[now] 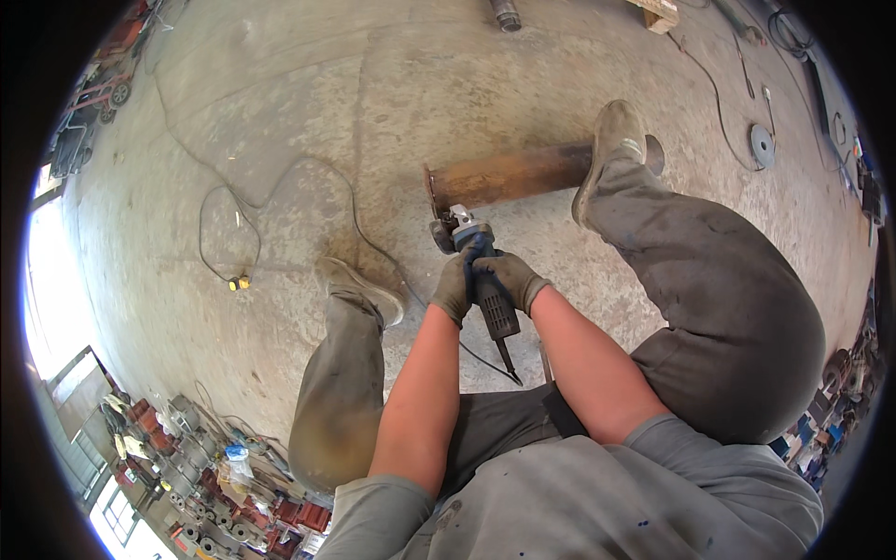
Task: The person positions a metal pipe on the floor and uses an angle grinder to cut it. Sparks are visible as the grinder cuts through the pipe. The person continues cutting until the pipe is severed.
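Both my gloved hands are wrapped around an angle grinder (pixel 495 308). My left hand (pixel 455 283) grips it near the gear head, and my right hand (pixel 516 276) closes around the body from the other side. The grinder's wheel and guard (pixel 442 234) sit at the flanged near end of a rusty steel pipe (pixel 514 173). Whether the wheel touches the metal I cannot tell. The pipe lies on the concrete floor, and my right shoe (pixel 616 150) rests on or against its far end. From the grinder's tail runs a black power cord (pixel 505 357).
A cable (pixel 353 210) loops over the concrete floor to a yellow connector (pixel 239 283) at left. A short pipe (pixel 505 15), a wooden block (pixel 656 14) and a grey disc (pixel 762 145) lie farther off. Several metal parts (pixel 210 518) crowd the lower left.
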Available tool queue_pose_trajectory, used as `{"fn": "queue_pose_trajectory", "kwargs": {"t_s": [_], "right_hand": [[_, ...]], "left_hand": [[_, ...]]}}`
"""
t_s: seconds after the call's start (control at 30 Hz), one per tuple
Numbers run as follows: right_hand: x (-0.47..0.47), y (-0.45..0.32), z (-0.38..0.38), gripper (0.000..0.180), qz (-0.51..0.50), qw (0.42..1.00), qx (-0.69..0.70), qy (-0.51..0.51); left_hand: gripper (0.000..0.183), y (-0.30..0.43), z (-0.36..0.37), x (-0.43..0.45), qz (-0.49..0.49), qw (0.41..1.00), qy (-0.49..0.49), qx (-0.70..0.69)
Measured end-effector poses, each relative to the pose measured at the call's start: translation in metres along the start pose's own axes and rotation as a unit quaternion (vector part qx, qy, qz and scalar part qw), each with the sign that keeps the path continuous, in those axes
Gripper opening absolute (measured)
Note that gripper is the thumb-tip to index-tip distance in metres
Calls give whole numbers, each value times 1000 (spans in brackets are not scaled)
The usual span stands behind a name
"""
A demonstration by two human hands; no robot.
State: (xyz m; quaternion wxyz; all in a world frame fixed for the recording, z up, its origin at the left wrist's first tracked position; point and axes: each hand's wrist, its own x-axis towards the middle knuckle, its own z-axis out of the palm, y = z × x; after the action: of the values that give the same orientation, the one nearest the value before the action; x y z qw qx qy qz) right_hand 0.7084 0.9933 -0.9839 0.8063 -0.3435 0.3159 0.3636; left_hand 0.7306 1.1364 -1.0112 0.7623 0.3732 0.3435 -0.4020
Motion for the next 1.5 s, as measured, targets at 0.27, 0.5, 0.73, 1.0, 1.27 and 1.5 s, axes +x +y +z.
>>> {"fn": "queue_pose_trajectory", "kwargs": {"t_s": [0.27,0.5,0.73,1.0,1.27,1.5], "right_hand": [[0,1,2,23,11,999,29,4],[10,10,-6,36,-217,939,-266,-16],[5,7,1,35,-92,983,-160,5],[7,7,4,33,-70,977,-198,24],[10,14,0,24,-206,876,-435,14],[15,14,3,26,-174,927,-331,37]], "left_hand": [[36,7,9,-15,117,970,16,212],[37,11,7,-12,14,1000,-1,19],[37,13,9,-18,22,999,-2,33],[36,19,6,-13,18,997,11,70],[40,20,5,-13,17,996,4,83],[41,20,5,-12,22,997,8,67]]}}
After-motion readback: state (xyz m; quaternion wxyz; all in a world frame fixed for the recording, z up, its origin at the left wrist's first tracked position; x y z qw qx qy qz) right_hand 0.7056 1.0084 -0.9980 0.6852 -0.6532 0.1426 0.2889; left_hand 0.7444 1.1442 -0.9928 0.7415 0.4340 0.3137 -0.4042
